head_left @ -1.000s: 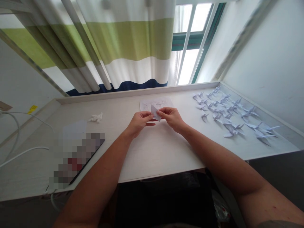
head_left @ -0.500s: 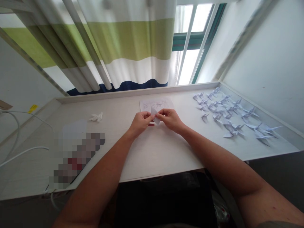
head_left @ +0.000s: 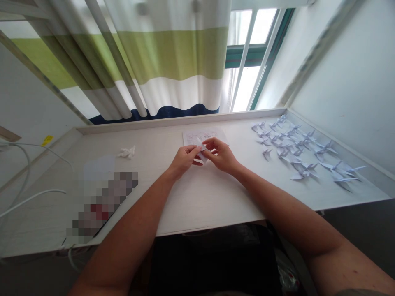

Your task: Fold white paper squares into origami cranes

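Observation:
A small folded piece of white paper [head_left: 203, 157] is held up over the middle of the desk, between my two hands. My left hand [head_left: 184, 159] pinches its left side with thumb and fingers. From the right, my right hand [head_left: 221, 154] has its thumb and bent fingers closed on the paper. Fingers cover much of it, so its exact folds are hard to make out. Just beyond the hands a printed sheet [head_left: 191, 137] lies flat on the desk, partly hidden by them.
Several folded paper cranes [head_left: 296, 144] stand in rows on the right of the white desk [head_left: 197, 205]. On the left are a crumpled tissue [head_left: 127, 152], a pale sheet [head_left: 100, 166], a blurred-out dark-edged object [head_left: 105, 207] and white cables [head_left: 33, 201]. A striped curtain [head_left: 173, 53] hangs behind.
My right fingers have shifted over the top of the folded paper, which now shows less between the hands. The whole view has moved slightly; the other things lie as before.

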Demonstrator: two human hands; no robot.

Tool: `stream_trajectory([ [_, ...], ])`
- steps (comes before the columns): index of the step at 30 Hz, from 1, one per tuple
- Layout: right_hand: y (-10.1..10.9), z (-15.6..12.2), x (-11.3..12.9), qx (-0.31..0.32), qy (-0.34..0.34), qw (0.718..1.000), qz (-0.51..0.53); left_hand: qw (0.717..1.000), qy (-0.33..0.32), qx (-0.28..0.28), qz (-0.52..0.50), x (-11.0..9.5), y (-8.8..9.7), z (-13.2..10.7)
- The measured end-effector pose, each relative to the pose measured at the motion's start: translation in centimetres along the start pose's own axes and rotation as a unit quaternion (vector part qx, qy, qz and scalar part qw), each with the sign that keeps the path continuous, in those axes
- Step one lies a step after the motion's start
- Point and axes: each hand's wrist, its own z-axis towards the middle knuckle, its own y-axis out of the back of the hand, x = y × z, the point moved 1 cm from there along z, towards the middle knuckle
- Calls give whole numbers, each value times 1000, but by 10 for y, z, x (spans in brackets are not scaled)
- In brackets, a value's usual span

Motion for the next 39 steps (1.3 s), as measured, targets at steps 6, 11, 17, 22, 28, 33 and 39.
stream_trajectory([
  [6, -1, 1, -2, 4, -54, 995, 84, 999, -16, 43, 6, 0, -2, -2],
  [11, 1, 2, -3, 11, -91, 986, 139, 998, -22, 60, 0, 1, -3, -2],
  [17, 5, 4, -6, -21, -84, 990, 108, 998, 9, 63, 2, 2, -5, -1],
  [22, 9, 5, -6, -79, 11, 996, -48, 997, 71, 33, -21, 5, -3, 1],
  [28, 8, 1, 1, 85, 195, 947, -242, 990, 98, -6, -106, 3, 4, 3],
  [33, 12, 0, 3, 131, 253, 908, -306, 979, 121, -20, -163, -2, 4, 5],
  [39, 15, 2, 3, 131, 312, 870, -359, 964, 160, -34, -208, -6, 1, 5],
])
